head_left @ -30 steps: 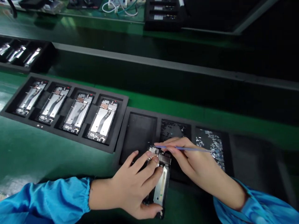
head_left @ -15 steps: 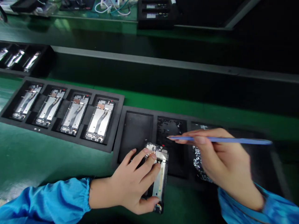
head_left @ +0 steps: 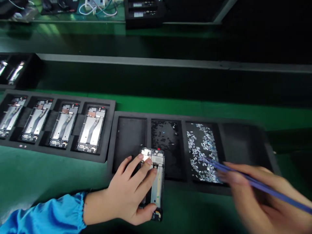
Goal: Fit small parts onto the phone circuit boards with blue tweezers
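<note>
My left hand [head_left: 133, 193] lies over an opened phone [head_left: 159, 185], fingertips on its upper part and thumb near its lower end. The phone's bare inner side faces up, with a red spot at its top edge. Blurred by motion, my right hand [head_left: 260, 198] grips blue tweezers [head_left: 220, 166]. Their tips are over a tray compartment scattered with many tiny shiny pieces [head_left: 206, 146]; whether a piece is between them, I cannot tell. The phone overlaps the near edge of this black compartment tray [head_left: 148, 115].
Left of it, another black tray [head_left: 110, 130] holds several opened phones [head_left: 91, 126]. Small dark pieces [head_left: 164, 133] lie in the compartment beside the shiny ones. A further tray [head_left: 26, 70] stands at the far left. Behind runs a pale rail [head_left: 122, 61]; cables [head_left: 97, 8] lie beyond.
My right hand with the tweezers has moved right and down, from beside the phone's top to the shiny pieces. My left hand stays on the phone. The view has shifted a little.
</note>
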`<action>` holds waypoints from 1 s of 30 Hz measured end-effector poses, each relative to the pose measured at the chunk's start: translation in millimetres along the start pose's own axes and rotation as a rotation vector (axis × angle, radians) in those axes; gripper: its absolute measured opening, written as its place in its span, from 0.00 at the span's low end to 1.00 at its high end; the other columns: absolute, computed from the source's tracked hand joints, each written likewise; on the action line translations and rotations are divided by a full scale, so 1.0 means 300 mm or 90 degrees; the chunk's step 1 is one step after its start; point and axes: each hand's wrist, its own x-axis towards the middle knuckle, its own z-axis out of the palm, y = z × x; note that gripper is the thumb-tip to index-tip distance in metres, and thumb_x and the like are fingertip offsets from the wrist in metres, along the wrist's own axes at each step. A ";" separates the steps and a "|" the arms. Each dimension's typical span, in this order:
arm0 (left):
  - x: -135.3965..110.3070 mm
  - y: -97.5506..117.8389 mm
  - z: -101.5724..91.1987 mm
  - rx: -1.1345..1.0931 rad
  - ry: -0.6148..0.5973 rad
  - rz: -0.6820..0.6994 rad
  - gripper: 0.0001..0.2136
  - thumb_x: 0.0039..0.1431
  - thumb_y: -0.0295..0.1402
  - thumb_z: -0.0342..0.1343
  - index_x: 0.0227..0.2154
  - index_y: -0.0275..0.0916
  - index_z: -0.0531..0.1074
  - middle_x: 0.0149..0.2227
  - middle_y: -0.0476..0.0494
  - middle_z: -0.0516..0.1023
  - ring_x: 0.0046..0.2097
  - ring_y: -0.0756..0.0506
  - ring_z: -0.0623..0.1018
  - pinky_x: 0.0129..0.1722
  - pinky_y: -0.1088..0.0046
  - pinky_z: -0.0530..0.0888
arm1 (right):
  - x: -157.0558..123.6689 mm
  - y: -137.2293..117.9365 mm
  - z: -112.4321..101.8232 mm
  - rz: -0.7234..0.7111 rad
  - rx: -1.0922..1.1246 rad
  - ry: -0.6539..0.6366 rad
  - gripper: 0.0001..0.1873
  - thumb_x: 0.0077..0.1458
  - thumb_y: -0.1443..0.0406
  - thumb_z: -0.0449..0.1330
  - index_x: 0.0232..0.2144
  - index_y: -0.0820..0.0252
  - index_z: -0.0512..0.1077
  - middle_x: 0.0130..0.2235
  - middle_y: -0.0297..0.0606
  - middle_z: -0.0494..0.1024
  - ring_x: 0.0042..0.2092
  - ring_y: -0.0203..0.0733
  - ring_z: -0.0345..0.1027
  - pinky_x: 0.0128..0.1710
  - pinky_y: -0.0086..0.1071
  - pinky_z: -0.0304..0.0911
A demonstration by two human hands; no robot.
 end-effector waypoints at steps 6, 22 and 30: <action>-0.001 -0.001 -0.001 0.005 -0.007 0.003 0.32 0.66 0.51 0.44 0.61 0.32 0.70 0.64 0.35 0.71 0.67 0.28 0.64 0.65 0.50 0.57 | 0.048 -0.135 0.181 -0.108 0.244 -0.152 0.09 0.64 0.69 0.62 0.44 0.50 0.75 0.38 0.34 0.81 0.35 0.39 0.78 0.34 0.31 0.74; 0.017 0.007 -0.022 -0.061 -0.011 -0.034 0.25 0.69 0.45 0.46 0.59 0.32 0.71 0.63 0.35 0.71 0.66 0.30 0.64 0.64 0.49 0.58 | 0.061 -0.084 0.234 -0.133 0.261 -0.161 0.08 0.63 0.72 0.62 0.41 0.53 0.77 0.37 0.34 0.81 0.38 0.37 0.77 0.36 0.29 0.74; 0.101 -0.052 -0.086 -0.441 0.084 -0.375 0.07 0.67 0.35 0.61 0.45 0.44 0.79 0.35 0.47 0.75 0.43 0.45 0.76 0.42 0.68 0.76 | 0.021 -0.111 0.166 -0.325 0.316 -0.167 0.11 0.64 0.72 0.60 0.48 0.60 0.76 0.42 0.42 0.82 0.46 0.44 0.80 0.43 0.32 0.79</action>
